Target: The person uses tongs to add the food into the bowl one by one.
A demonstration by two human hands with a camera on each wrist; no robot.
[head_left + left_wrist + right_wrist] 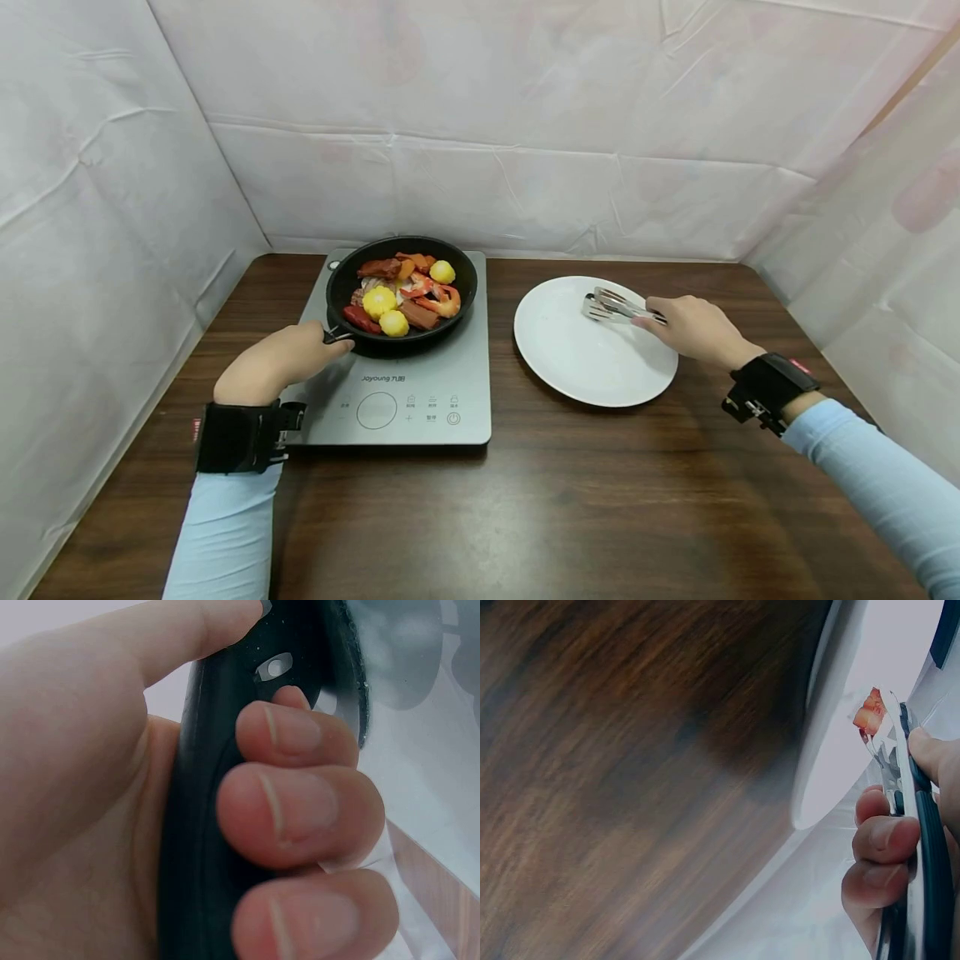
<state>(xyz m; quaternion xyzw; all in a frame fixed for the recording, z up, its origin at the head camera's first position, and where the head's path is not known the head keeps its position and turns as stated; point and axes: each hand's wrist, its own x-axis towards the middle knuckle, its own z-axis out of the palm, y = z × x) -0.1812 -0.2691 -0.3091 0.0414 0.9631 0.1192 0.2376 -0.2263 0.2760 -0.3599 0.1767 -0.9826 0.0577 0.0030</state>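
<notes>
My left hand point(288, 358) grips the handle point(196, 825) of a black frying pan point(341, 293), fingers curled round it. In the pan lie corn pieces point(378, 302), shrimp point(444, 302), a red sausage point(360, 318) and several brown meat pieces point(418, 315). Over a white plate point(585, 367), my right hand point(693, 329) holds metal tongs point(617, 305) with dark grips. The right wrist view shows a small orange-red food piece point(871, 714) at the tongs' tips; its kind is unclear. From the head view that piece is hidden.
Under the pan sits a silver induction cooktop point(427, 379) with a touch panel at its front. The plate stands right of it on the dark wooden table point(570, 500). Pale sheeting point(480, 192) encloses the back and sides.
</notes>
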